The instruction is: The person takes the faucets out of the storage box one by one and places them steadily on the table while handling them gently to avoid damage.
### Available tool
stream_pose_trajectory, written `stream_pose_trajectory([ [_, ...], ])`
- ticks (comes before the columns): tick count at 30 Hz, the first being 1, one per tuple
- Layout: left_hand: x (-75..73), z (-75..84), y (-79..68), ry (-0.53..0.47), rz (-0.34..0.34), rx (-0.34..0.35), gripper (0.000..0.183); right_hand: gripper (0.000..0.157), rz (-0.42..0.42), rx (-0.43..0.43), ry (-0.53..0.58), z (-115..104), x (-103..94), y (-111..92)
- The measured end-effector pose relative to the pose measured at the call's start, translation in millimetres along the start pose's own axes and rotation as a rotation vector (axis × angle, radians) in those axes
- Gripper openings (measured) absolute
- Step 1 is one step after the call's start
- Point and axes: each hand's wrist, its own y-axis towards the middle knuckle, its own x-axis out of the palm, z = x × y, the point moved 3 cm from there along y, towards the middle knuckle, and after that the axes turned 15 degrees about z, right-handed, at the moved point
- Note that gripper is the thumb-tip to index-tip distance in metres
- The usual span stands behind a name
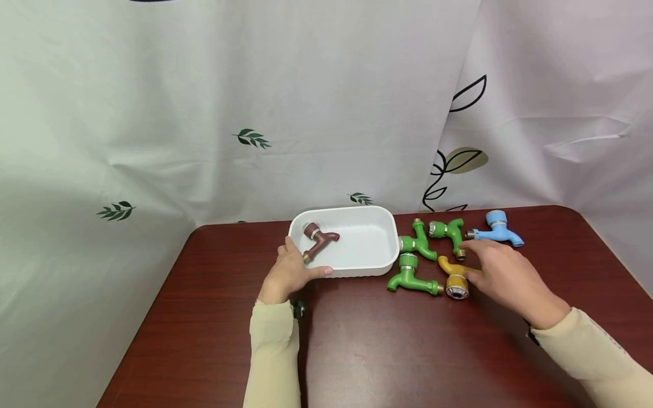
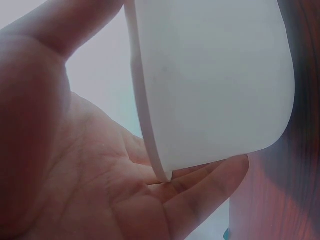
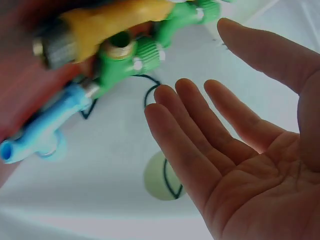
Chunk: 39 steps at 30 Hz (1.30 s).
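A white plastic tray [image 1: 362,271] stands at the back middle of the table, with a brown tap [image 1: 321,240] lying in its left half. My left hand [image 1: 289,271] holds the tray's near left corner, thumb along the front and fingers round the left side. In the left wrist view the tray's wall [image 2: 215,85] sits between thumb and fingers. My right hand [image 1: 510,277] is spread over a yellow tap [image 1: 456,277], fingers near its threaded end. The right wrist view shows these fingers [image 3: 185,145] extended with nothing held; the yellow tap [image 3: 115,22] is apart from them.
Right of the tray lie three green taps: one against its side [image 1: 420,243], one farther back [image 1: 451,231], one in front [image 1: 410,279]. Beyond my right hand is a blue tap [image 1: 499,231]. A pale curtain [image 1: 331,113] hangs behind the brown table [image 1: 382,351].
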Motion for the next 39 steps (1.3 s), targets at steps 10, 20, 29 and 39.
stream_pose_trajectory([
  [10,1.2,-0.2,-0.3,-0.003,0.001,0.007,0.13,0.04,0.062,-0.031,0.042,-28.4,3.4,14.2],
  [20,0.9,0.1,-0.1,-0.013,0.004,0.008,0.13,0.04,0.052,-0.026,0.115,-55.9,15.8,27.8],
  [29,0.4,-0.5,-0.4,-0.013,0.0,0.009,0.13,0.039,0.053,-0.023,0.142,-78.3,33.2,42.1],
  [39,0.9,-1.4,0.2,-0.02,-0.005,0.006,0.131,0.037,0.057,-0.025,0.176,-97.6,47.5,57.9],
])
